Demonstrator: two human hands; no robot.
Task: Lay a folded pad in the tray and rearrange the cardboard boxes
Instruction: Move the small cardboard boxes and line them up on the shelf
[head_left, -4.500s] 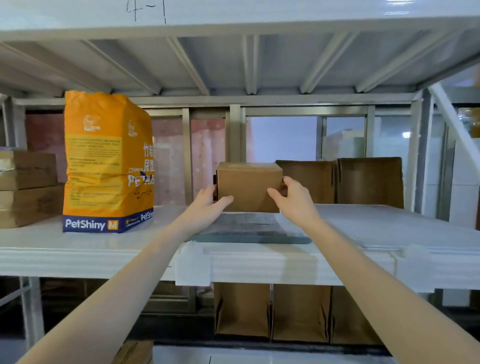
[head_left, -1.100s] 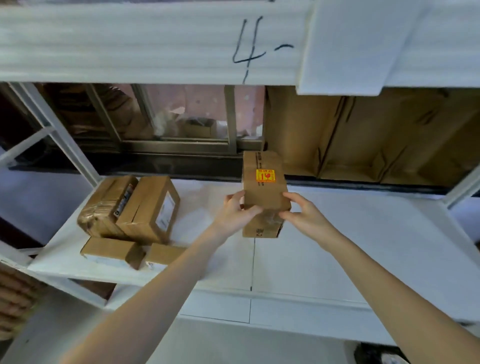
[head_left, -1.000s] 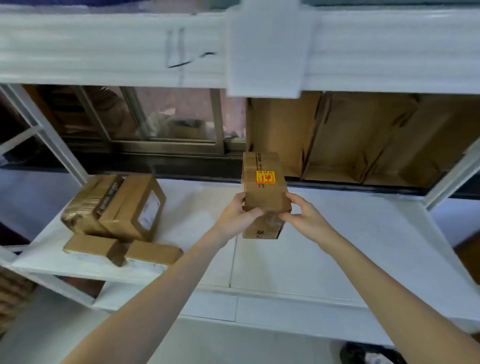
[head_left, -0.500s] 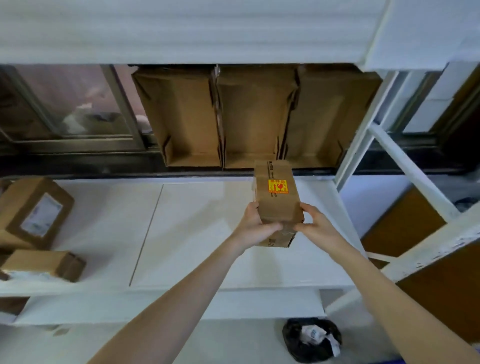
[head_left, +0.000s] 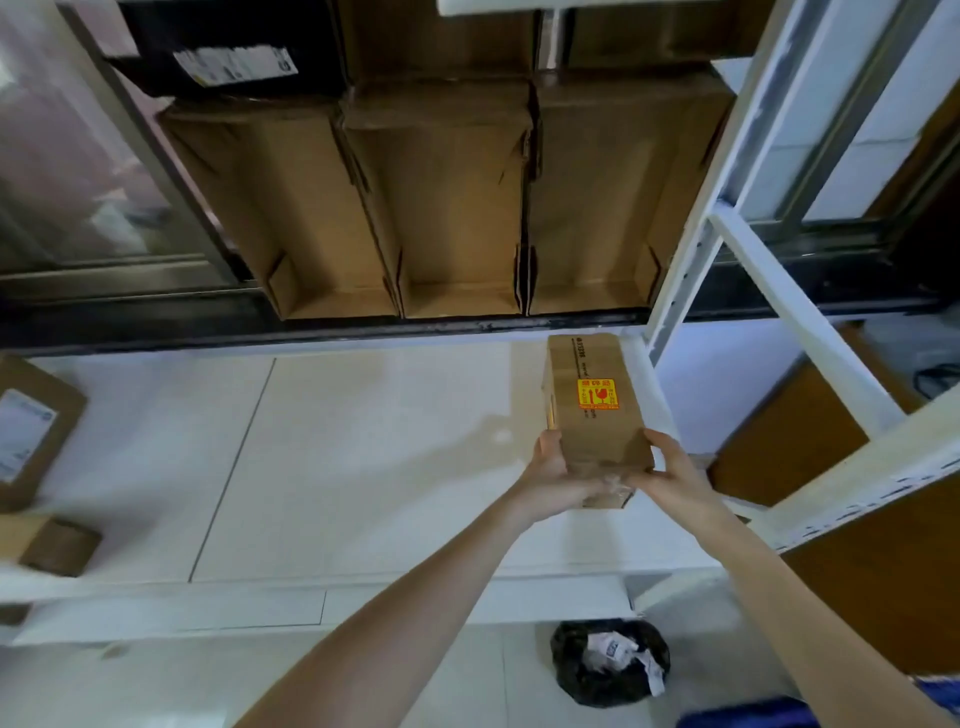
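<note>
Far-left parcels: a brown cardboard parcel with a white printed label (head_left: 31, 431) lies at the left edge of the white shelf board (head_left: 363, 467); a smaller flat brown cardboard packet (head_left: 57, 545) sits nearer, just beside it. Both are cut off by the frame.
Open cartons at the back: three tall open-fronted brown cardboard cartons stand side by side along the far edge of the shelf, touching one another: left carton (head_left: 291, 208), middle carton (head_left: 447, 208), right carton (head_left: 608, 202). All three look empty as far as their insides show.
Left hand: the left hand (head_left: 558, 480) is clamped on the near left corner of the box, thumb on top.
Held box: a small oblong brown cardboard box with a yellow-and-red fragile sticker (head_left: 592, 415) is held lengthwise over the right end of the shelf, in front of the right carton; whether its far end touches the board I cannot tell.
Right hand: the right hand (head_left: 670, 467) is clamped on the near right corner, fingers wrapped under.
Handling: probably light, since only the near end is gripped; stiff walls and taped seams give a dry grip. The sticker suggests breakable contents, so set it down flat and gently, holding both long sides.
Floor: a dark crumpled bag with white paper scraps (head_left: 608, 662) lies below the shelf, near right.
Tray and pad: not in view.
</note>
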